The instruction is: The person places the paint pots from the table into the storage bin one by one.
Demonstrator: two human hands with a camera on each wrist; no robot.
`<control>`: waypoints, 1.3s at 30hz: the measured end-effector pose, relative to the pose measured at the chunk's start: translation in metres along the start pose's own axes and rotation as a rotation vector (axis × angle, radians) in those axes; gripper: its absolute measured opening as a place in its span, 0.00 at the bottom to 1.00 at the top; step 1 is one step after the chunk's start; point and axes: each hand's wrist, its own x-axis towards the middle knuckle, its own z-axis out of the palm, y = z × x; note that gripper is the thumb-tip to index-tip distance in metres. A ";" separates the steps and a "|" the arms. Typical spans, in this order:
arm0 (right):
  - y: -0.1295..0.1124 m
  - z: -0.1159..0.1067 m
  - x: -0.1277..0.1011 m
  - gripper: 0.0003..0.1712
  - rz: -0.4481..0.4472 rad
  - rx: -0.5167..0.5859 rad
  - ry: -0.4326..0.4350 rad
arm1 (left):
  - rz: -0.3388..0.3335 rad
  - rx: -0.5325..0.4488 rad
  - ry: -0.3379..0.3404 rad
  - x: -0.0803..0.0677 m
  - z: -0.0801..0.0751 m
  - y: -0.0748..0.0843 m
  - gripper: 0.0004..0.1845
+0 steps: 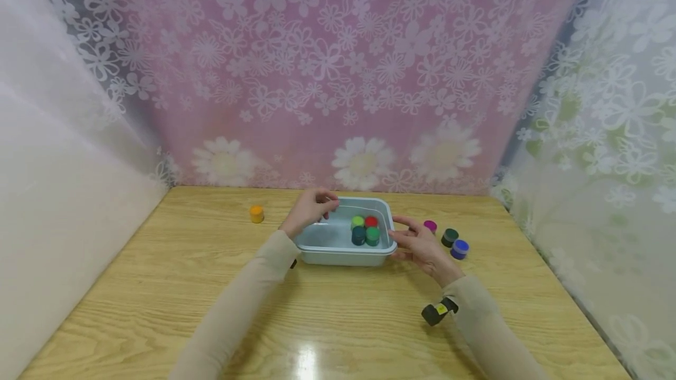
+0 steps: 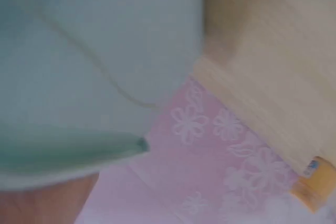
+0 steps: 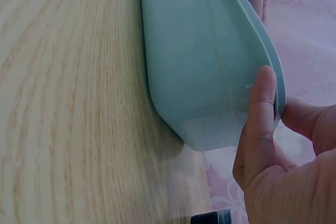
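A pale blue plastic tub (image 1: 327,238) stands mid-table. Inside it sit several small paint pots: light green (image 1: 357,222), red (image 1: 371,221), dark teal (image 1: 358,236) and green (image 1: 372,236). My left hand (image 1: 315,205) curls its fingers over the tub's far left rim. My right hand (image 1: 408,240) is at the tub's right end. In the right wrist view its thumb (image 3: 261,114) lies up the tub's outer wall (image 3: 199,61) to the rim, with the fingers beyond the rim, pinching it. The left wrist view is blurred, showing the tub wall (image 2: 105,40) and a bit of hand (image 2: 47,203).
On the wooden table (image 1: 158,286) an orange pot (image 1: 256,214) stands left of the tub. Magenta (image 1: 430,226), dark green (image 1: 450,237) and blue (image 1: 459,249) pots stand to its right. Flowered curtains close in the back and both sides.
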 end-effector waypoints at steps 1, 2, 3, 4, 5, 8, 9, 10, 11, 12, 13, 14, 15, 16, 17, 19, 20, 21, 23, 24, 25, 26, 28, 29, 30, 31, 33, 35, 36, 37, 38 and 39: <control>0.000 0.000 0.000 0.37 -0.002 -0.001 0.001 | -0.004 -0.010 0.021 0.000 -0.003 -0.001 0.15; 0.000 -0.001 0.000 0.37 -0.003 -0.001 0.004 | -0.003 -0.018 0.043 -0.001 -0.006 -0.002 0.15; 0.001 -0.001 0.000 0.37 -0.004 -0.002 0.005 | -0.001 -0.031 0.063 -0.001 -0.008 -0.003 0.14; 0.001 -0.001 0.001 0.37 -0.006 -0.003 0.006 | -0.002 -0.049 0.084 -0.001 -0.010 -0.005 0.14; 0.001 -0.002 0.001 0.37 -0.006 -0.005 0.005 | -0.005 -0.073 0.104 -0.002 -0.013 -0.006 0.12; 0.002 -0.003 0.001 0.37 -0.004 -0.004 0.004 | -0.019 -0.137 0.148 -0.003 -0.019 -0.010 0.09; 0.002 -0.003 0.001 0.37 -0.003 -0.002 0.004 | -0.025 -0.154 0.156 -0.003 -0.021 -0.011 0.08; 0.003 -0.004 0.001 0.37 -0.003 -0.002 0.002 | -0.029 -0.167 0.162 -0.004 -0.023 -0.012 0.09; 0.003 -0.004 0.001 0.37 -0.002 -0.003 0.001 | -0.032 -0.175 0.165 -0.004 -0.025 -0.013 0.10; 0.002 -0.004 0.000 0.38 -0.001 -0.002 0.000 | -0.033 -0.183 0.164 -0.005 -0.027 -0.013 0.11; 0.002 -0.004 0.000 0.38 0.000 -0.001 0.001 | -0.034 -0.188 0.161 -0.006 -0.029 -0.014 0.12; 0.002 -0.004 0.000 0.38 0.000 0.001 0.002 | -0.032 -0.187 0.157 -0.007 -0.031 -0.014 0.13; 0.001 -0.004 0.000 0.38 0.000 0.000 0.001 | -0.032 -0.187 0.154 -0.008 -0.034 -0.015 0.14; 0.001 -0.003 0.000 0.38 -0.001 0.000 0.000 | -0.031 -0.190 0.150 -0.008 -0.037 -0.016 0.14; 0.001 -0.003 0.001 0.38 -0.003 0.000 0.000 | -0.030 -0.189 0.149 -0.009 -0.039 -0.017 0.14; 0.001 -0.003 0.001 0.38 -0.004 -0.002 -0.003 | -0.034 -0.186 0.147 -0.010 -0.045 -0.021 0.13; 0.001 -0.002 0.001 0.38 -0.002 -0.001 -0.006 | -0.037 -0.185 0.150 -0.011 -0.048 -0.023 0.12; 0.001 -0.002 0.001 0.38 0.000 -0.002 -0.011 | -0.042 -0.184 0.157 -0.012 -0.052 -0.025 0.12; 0.001 -0.001 0.001 0.38 0.004 -0.003 -0.016 | -0.048 -0.174 0.163 -0.014 -0.059 -0.030 0.11; 0.001 -0.001 0.000 0.38 0.006 -0.003 -0.016 | -0.052 -0.169 0.165 -0.015 -0.062 -0.032 0.11; 0.001 -0.001 0.000 0.38 0.006 -0.004 -0.016 | -0.055 -0.161 0.164 -0.016 -0.066 -0.035 0.11; 0.000 0.000 -0.001 0.38 0.005 -0.004 -0.013 | -0.057 -0.150 0.161 -0.016 -0.071 -0.037 0.12; -0.001 0.000 -0.002 0.37 0.000 -0.002 -0.006 | -0.063 -0.130 0.138 -0.015 -0.081 -0.042 0.14; -0.001 0.000 -0.002 0.37 -0.001 -0.002 -0.005 | -0.077 -0.122 0.127 -0.016 -0.086 -0.044 0.14; -0.001 -0.001 -0.002 0.37 -0.001 -0.002 -0.002 | -0.094 -0.120 0.113 -0.016 -0.091 -0.047 0.15; -0.002 -0.001 -0.002 0.37 0.000 -0.001 -0.002 | -0.107 -0.116 0.098 -0.016 -0.096 -0.049 0.16; -0.001 -0.001 -0.001 0.37 0.001 0.001 -0.002 | -0.139 -0.102 0.070 -0.018 -0.105 -0.055 0.17; -0.001 -0.001 0.000 0.37 -0.001 -0.006 -0.002 | -0.169 -0.087 0.061 -0.020 -0.113 -0.061 0.18; 0.000 -0.001 0.000 0.37 -0.002 -0.009 0.000 | -0.178 -0.082 0.057 -0.021 -0.117 -0.063 0.20; 0.000 0.000 0.000 0.37 -0.002 -0.010 0.002 | -0.182 -0.077 0.060 -0.022 -0.120 -0.066 0.20; 0.000 0.000 0.000 0.37 -0.003 -0.013 0.003 | -0.188 -0.073 0.070 -0.024 -0.123 -0.069 0.21; 0.000 0.001 0.000 0.36 -0.002 -0.014 0.004 | -0.189 -0.074 0.081 -0.025 -0.125 -0.070 0.21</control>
